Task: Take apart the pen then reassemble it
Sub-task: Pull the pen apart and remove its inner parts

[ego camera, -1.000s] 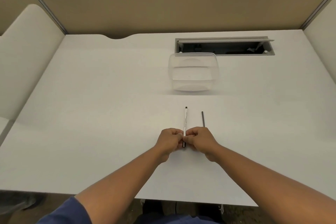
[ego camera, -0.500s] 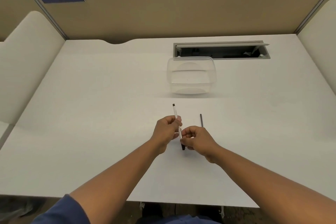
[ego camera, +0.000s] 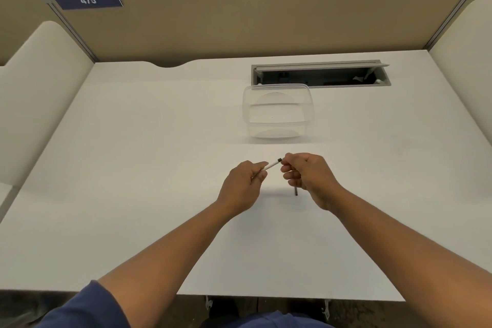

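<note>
Holding pen [ego camera: 272, 165], both hands; clear container [ego camera: 277, 110] beyond (dark rod [ego camera: 296, 191] half-hidden).

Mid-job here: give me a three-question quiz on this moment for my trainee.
1. True or false: the clear plastic container holds pen parts.
2. Which hand's grip is on the white pen barrel?
3. The dark thin piece on the desk lies: A) left of the left hand, B) partly under the right hand, C) in the container.

Key: 1 false, it looks empty; 2 left, with the right hand's fingertips at its dark end; 3 B.
</note>
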A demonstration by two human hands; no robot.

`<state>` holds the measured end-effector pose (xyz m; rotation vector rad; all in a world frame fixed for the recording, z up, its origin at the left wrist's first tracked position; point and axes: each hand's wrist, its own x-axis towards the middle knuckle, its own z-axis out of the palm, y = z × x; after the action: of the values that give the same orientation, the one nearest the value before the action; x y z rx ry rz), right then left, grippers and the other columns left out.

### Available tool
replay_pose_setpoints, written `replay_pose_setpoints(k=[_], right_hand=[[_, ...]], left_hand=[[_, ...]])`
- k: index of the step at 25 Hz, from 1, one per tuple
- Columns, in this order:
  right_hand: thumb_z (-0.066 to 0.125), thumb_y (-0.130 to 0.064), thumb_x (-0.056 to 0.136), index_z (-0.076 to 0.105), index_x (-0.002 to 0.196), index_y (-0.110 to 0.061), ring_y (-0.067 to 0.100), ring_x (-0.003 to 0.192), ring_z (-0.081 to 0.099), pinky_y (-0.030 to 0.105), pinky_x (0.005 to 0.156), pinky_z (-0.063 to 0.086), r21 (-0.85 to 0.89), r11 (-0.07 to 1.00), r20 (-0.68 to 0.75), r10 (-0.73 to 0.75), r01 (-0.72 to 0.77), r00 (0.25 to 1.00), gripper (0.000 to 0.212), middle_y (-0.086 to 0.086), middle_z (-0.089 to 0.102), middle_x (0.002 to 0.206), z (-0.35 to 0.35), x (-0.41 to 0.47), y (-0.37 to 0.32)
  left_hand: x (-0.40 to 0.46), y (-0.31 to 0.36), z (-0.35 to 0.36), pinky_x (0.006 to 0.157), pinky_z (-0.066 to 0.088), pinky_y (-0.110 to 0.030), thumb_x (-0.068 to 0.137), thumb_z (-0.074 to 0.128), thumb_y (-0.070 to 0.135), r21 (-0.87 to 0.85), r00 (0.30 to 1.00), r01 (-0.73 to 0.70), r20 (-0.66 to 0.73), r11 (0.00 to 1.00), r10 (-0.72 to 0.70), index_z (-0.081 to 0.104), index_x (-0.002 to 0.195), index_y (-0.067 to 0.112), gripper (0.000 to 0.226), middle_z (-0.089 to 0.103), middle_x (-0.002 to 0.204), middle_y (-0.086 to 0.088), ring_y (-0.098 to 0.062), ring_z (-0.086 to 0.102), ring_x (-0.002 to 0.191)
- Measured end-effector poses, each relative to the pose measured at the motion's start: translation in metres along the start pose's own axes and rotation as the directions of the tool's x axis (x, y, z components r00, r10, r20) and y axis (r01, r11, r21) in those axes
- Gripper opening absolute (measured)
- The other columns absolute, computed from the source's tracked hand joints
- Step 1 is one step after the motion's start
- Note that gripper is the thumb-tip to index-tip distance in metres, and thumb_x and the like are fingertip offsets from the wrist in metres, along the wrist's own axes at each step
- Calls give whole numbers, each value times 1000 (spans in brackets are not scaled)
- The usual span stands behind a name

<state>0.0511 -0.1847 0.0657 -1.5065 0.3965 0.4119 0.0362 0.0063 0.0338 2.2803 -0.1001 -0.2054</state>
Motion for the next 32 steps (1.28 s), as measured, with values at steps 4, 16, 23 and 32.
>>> replay_pose_setpoints(k=[4, 16, 23, 32], right_hand=[[68, -35, 93, 74, 93, -2, 17, 66, 62, 28, 63, 53, -48, 999, 49, 18, -15, 999, 34, 9, 71, 80, -5, -2, -8], [68, -22, 93, 73, 92, -4, 15, 65, 59, 25, 56, 46, -92, 990, 167, 119, -105, 979, 19, 8, 71, 81, -6, -6, -13], [71, -16, 91, 72, 94, -4, 16, 69, 62, 28, 60, 49, -94, 992, 188, 101, -84, 977, 13, 10, 73, 85, -9, -7, -15], [66, -25, 95, 71, 90, -4, 14, 60, 58, 23, 55, 50, -105, 969, 278, 246, -226, 929, 23, 8, 68, 75, -10, -10, -21]], left_hand=[[3, -1, -8, 73, 47, -33, 103, 53, 23, 188, 985, -165, -18, 968, 171, 63, 136, 26, 34, 56, 95, 8, -16, 53, 85], [11, 4, -18, 64, 42, -35, 93, 65, 35, 491, 869, -403, -59, 772, 492, 71, 119, 24, 29, 67, 88, 1, -27, 58, 71], [14, 7, -16, 54, 50, -38, 95, 63, 22, 474, 849, -471, 13, 744, 529, 69, 113, 21, 20, 68, 84, 1, -28, 59, 66], [15, 4, -15, 58, 34, -31, 96, 64, 28, 572, 772, -512, -20, 641, 636, 71, 109, 24, 16, 60, 78, 6, -23, 50, 66]])
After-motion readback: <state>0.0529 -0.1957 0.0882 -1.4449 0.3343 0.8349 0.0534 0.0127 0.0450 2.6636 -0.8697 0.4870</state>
